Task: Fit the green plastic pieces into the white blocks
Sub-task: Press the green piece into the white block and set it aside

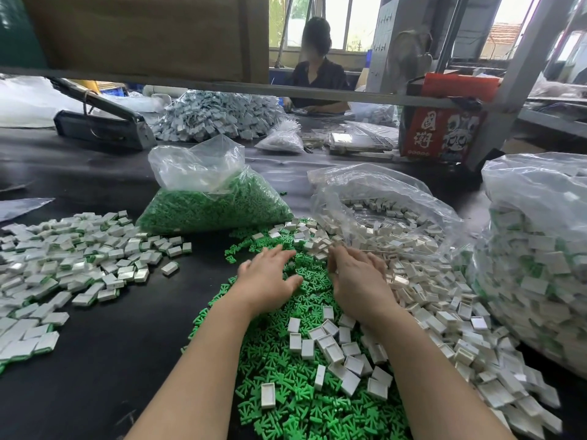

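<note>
Spreading across the middle of the black table (104,360) is the loose heap of small green forked plastic pieces (286,401), with hollow white rectangular plastic blocks (330,347) scattered over its right side so both parts lie within easy reach. We have our left hand (266,281) palm down on the green heap, its fingers (279,254) straight and slightly apart, touching the pieces and gripping none. Our right hand (355,281) sits just beside it at the edge of the white pile, its fingers curled downward among the blocks; whether they pinch one we cannot tell.

We judge that both hands are picking a fresh pair to join. Blocks showing green edges (63,274) lie apart on the left, likely finished ones kept clear of the raw stock. Behind the hands stand a clear bag of green pieces (216,201) and an opened clear bag of white blocks (390,217), feeding the piles. A fuller clear bag (540,265) stands at the right.
</note>
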A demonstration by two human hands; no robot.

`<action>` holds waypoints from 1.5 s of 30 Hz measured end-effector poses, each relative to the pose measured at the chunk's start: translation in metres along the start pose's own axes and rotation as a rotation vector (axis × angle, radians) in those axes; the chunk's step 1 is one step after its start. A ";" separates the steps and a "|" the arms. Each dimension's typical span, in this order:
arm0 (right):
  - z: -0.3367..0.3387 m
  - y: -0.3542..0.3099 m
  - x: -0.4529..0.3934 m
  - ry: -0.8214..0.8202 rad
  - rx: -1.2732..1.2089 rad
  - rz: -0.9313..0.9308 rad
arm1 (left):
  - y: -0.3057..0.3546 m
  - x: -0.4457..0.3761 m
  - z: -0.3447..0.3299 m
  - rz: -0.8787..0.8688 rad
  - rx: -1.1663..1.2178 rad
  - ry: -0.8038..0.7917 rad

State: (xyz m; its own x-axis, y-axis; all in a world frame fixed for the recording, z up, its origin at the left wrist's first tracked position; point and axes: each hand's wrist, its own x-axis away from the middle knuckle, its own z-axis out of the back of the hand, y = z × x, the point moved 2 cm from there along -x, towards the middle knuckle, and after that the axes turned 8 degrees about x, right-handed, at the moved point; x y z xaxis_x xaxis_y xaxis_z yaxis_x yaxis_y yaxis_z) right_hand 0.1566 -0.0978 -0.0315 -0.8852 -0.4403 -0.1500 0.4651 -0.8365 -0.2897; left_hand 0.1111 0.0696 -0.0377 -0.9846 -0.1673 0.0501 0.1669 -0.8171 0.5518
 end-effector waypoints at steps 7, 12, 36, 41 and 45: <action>0.004 -0.002 -0.002 0.083 -0.239 0.038 | 0.003 0.006 0.012 -0.068 0.262 0.154; 0.003 -0.003 0.001 0.013 -0.144 0.053 | 0.006 0.007 0.007 -0.057 0.161 0.085; 0.018 -0.008 0.006 0.210 -0.550 0.057 | 0.020 0.011 0.017 -0.098 0.701 0.203; 0.020 -0.007 0.005 0.227 -0.629 0.045 | 0.024 0.011 0.015 -0.098 1.068 0.132; 0.024 -0.007 0.005 0.245 -0.608 0.067 | 0.027 0.012 0.016 -0.136 1.229 0.111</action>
State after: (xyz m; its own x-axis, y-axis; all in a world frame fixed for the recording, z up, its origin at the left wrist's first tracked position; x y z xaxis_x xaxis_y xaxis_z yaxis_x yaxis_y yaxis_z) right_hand 0.1487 -0.1022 -0.0073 -0.8626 -0.3377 -0.3766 0.4989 -0.4448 -0.7438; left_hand 0.1025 0.0545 -0.0090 -0.9705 -0.2164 -0.1061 -0.1539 0.2173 0.9639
